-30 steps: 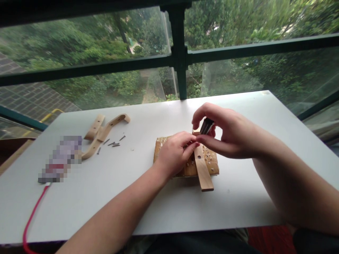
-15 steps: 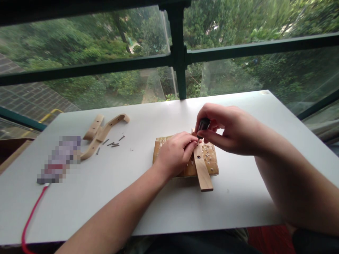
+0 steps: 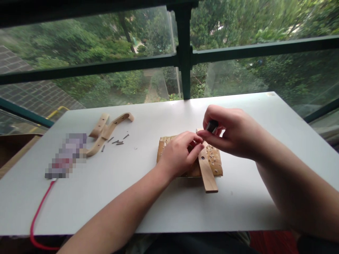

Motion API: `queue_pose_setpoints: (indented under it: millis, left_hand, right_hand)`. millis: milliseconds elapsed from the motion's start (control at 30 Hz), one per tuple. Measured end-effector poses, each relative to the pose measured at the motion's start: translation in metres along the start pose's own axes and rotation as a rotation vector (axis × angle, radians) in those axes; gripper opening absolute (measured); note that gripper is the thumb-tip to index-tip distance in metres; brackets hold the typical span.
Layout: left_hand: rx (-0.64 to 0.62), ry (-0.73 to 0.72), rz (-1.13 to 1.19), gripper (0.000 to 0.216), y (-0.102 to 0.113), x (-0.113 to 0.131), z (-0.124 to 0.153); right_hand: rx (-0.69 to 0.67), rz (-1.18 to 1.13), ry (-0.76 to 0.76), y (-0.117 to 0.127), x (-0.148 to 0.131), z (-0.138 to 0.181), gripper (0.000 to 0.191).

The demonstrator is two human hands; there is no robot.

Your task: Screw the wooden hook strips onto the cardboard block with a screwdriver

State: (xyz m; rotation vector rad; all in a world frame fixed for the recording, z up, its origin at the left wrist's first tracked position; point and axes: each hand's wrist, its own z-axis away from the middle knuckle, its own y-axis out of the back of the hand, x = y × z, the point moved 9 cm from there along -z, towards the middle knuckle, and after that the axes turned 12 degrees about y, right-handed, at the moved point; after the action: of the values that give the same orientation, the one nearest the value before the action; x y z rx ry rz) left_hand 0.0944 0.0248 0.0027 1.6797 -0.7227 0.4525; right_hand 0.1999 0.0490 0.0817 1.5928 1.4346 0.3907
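Note:
My right hand is closed around the black handle of a screwdriver, held tilted above a wooden strip. My left hand rests on the brown padded block under the strip. Its thumb and fingertips come together beside the strip's upper part, below the screwdriver; what they pinch, if anything, is hidden. The strip lies across the block, its near end overhanging the edge. A dark screw head shows in the strip. Pale specks are scattered over the block's surface.
On the left of the white table lie curved wooden pieces and several loose screws. A blurred-out flat object with a red cord sits near the left edge. Windows stand behind the table.
The screwdriver handle has tilted and turned in my right hand, its top swinging to the right. My left fingers have shifted slightly at the strip. The whole view has moved a little.

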Motion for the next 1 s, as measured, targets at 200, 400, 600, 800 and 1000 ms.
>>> queue_pose_setpoints:
  millis: [200, 400, 600, 800, 1000]
  left_hand:
    - [-0.042, -0.022, 0.048, 0.012, -0.003, 0.001, -0.001]
    - [-0.057, -0.028, 0.041, 0.015, -0.006, -0.001, -0.002]
    - [-0.062, -0.022, 0.024, 0.017, -0.006, 0.0, -0.001]
    - [-0.049, 0.005, 0.018, 0.019, -0.003, 0.001, 0.001]
    - [-0.053, -0.004, 0.039, 0.014, -0.004, -0.002, -0.003]
  right_hand:
    - [-0.036, -0.078, 0.037, -0.003, -0.007, 0.003, 0.022]
    - [-0.125, -0.146, 0.116, -0.003, -0.01, 0.009, 0.036]
    - [-0.086, -0.069, 0.066, 0.003, -0.004, 0.01, 0.023]
    - [-0.071, 0.005, 0.067, 0.002, -0.005, 0.006, 0.012]
    - [-0.006, 0.029, 0.052, 0.0, -0.006, 0.002, 0.019]
